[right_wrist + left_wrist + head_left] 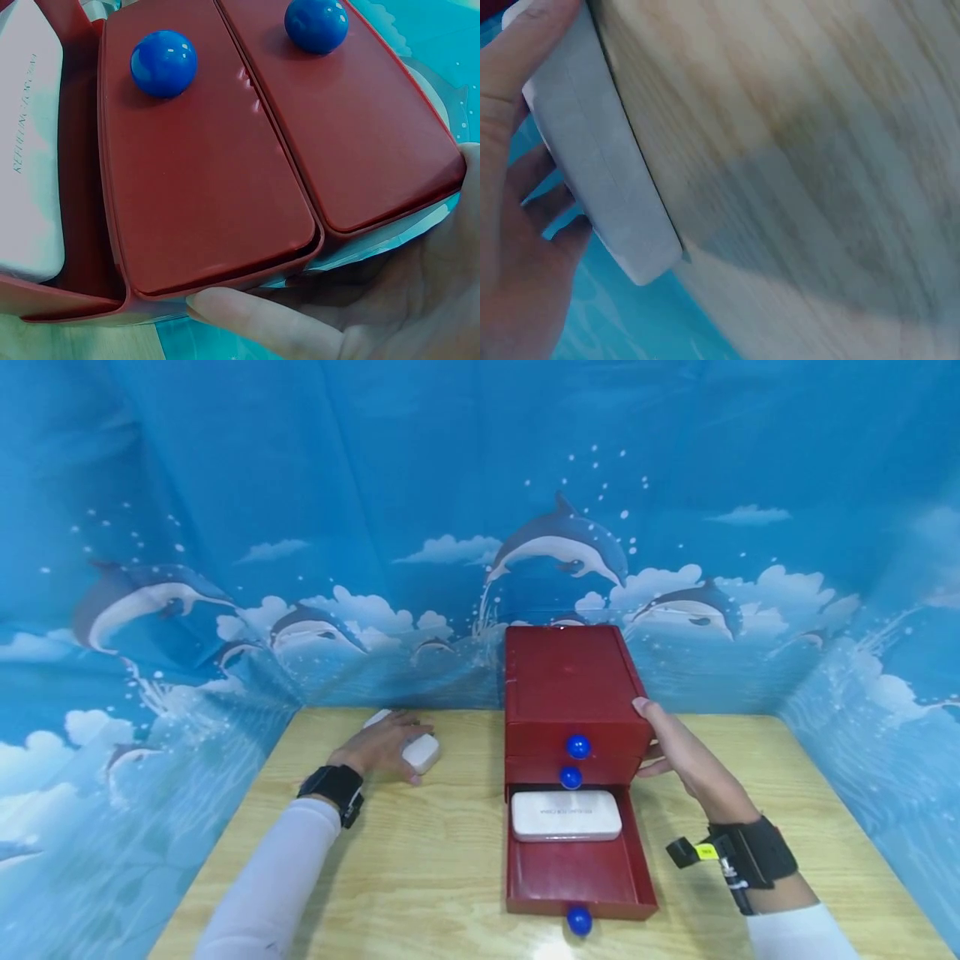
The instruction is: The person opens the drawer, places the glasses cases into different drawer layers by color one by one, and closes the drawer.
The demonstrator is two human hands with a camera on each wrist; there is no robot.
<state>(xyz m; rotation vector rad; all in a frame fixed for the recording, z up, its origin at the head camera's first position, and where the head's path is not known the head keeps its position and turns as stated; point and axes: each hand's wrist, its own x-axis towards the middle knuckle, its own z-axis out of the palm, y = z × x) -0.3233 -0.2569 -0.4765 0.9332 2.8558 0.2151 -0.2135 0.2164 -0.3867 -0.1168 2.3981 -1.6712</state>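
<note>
My left hand (384, 745) grips a white glasses case (422, 753) at the table's back left, thumb on one side and fingers on the other. The left wrist view shows this case (604, 150) lying along the wood surface. On the right, a red drawer cabinet (570, 677) has its bottom drawer (577, 881) pulled out. A second white glasses case (566, 816), with small print on its lid, lies in the back of that drawer. My right hand (693, 768) rests against the cabinet's right side, thumb at its top edge and fingers extended lower down.
Blue ball knobs (578, 747) stick out from the drawer fronts; the upper two drawers are closed. The wood-patterned table (420, 877) ends at a blue dolphin-print curtain (420, 527) behind and at both sides. The open drawer reaches toward the front edge.
</note>
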